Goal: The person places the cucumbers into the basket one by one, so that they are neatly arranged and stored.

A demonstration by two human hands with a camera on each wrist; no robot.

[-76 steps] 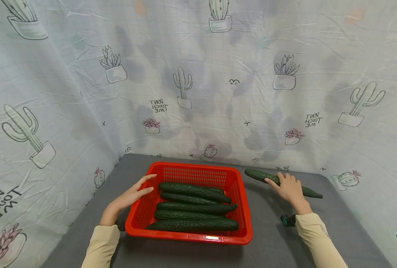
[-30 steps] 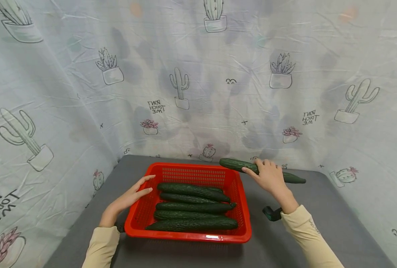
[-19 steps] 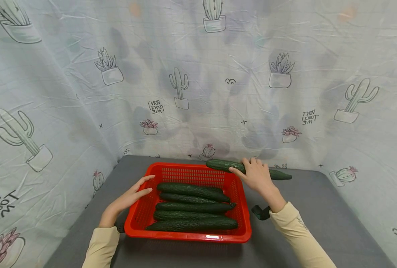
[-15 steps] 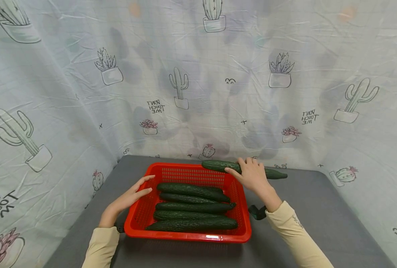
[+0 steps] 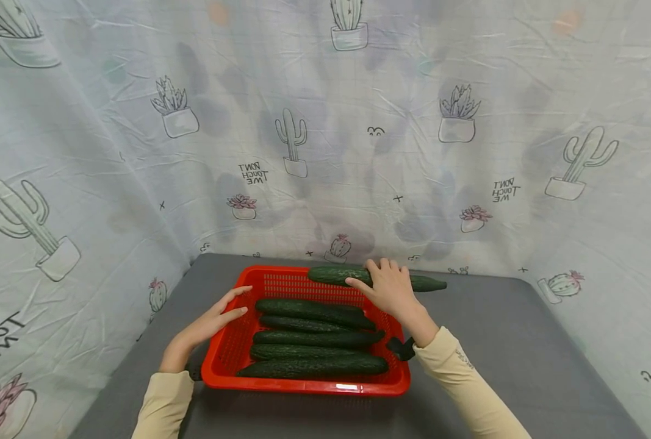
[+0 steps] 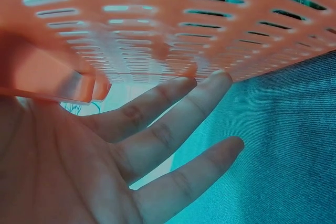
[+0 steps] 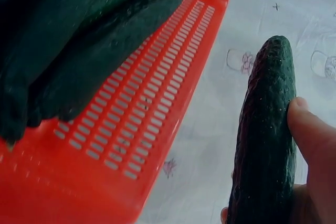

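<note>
A red plastic basket (image 5: 303,385) with slotted walls holds several dark green cucumbers (image 5: 320,366) lying side by side. My left hand (image 5: 215,317) straddles and holds its left rim; in the left wrist view three nearly straight fingers (image 6: 178,177) lie along the outer wall, while thumb and forefinger reach over the rim in the head view. My right hand (image 5: 393,292) grips another cucumber (image 5: 333,274) around its middle, above the basket's back right corner. In the right wrist view that cucumber (image 7: 265,129) stands apart from the basket wall, with the thumb along its side.
A grey table (image 5: 490,341) carries the basket. Behind and at the sides hangs a pale curtain (image 5: 325,201) printed with potted cacti. A dark wrist-camera mount (image 5: 401,349) shows under my right wrist, over the basket's right rim.
My right hand has lifted the cucumber off the right side of the table and carried it left, over the basket's back right part. The left hand and basket have stayed put.
</note>
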